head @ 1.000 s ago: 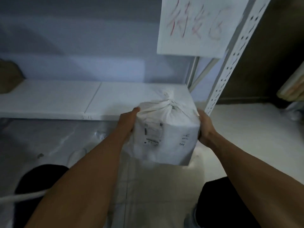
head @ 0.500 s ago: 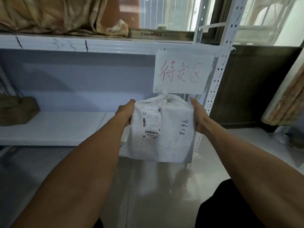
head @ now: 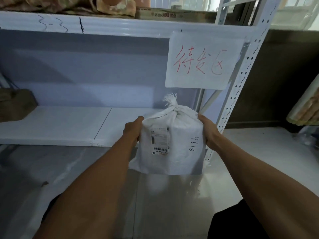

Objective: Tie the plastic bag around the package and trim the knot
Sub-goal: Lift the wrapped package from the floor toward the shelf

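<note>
both hands, left hand (head: 133, 128) and right hand (head: 208, 130), press the sides of the bagged package (head: 172, 144), its knot (head: 170, 102) on top, held before the shelf (head: 60, 126).

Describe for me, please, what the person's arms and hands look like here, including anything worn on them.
Both forearms are bare from where they enter the picture, with no sleeve in view. The left hand and right hand wear no gloves, and no watch, bracelet or ring can be seen on the parts that show. No markings are visible on the arms. The fingers are mostly hidden, so rings there cannot be ruled out.
</note>
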Demonstrator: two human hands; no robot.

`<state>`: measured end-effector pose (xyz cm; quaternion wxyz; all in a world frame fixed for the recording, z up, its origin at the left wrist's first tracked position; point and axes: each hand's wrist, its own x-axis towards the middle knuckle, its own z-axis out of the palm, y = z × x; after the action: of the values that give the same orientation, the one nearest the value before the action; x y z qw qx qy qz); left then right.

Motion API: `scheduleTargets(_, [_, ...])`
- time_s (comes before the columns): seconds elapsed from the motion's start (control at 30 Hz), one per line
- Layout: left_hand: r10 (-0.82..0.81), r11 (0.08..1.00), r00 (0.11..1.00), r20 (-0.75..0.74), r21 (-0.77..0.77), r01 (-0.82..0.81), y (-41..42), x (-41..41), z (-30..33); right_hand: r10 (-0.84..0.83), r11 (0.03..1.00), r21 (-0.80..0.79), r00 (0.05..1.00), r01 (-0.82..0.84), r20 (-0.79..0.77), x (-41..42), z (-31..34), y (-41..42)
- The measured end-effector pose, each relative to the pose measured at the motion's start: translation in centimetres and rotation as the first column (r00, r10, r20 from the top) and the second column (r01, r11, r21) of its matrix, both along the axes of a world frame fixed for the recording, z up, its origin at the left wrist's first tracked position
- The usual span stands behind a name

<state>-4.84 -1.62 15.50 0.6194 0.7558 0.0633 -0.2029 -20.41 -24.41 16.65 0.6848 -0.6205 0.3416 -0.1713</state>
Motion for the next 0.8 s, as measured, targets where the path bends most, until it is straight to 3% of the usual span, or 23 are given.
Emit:
scheduleTargets(0.2, [-0.002,0.997,1.0,-0.017,-0.075,0.001,-3.9,5.7,-2.4,-0.009,1.0,-0.03,0.999,0.008,-0.031,6.8,-1.3,-3.9])
scheduleTargets(0.43, [-0.06,0.985,0.991,0.121,-0.154,0.078,-14.4,18.6,-2.0,-0.026,0.967,-0.253,0.997,0.044,0.072,20.8,-0.3,-13.9])
scheduleTargets(0.57, [-0.063,0.989,0.97,0.233,-0.113,0.091,-19.8,24.9,-3.5,0.026,0.993,-0.119,0.99,-0.01,0.136,27.1,-1.8,-19.0])
scheduleTargets(0.8, [-0.075,0.986,0.935,0.347,-0.112,0.121,-24.8,30.6,-7.9,-0.11,0.993,0.002,0.952,0.114,0.284,32.5,-6.9,-23.9])
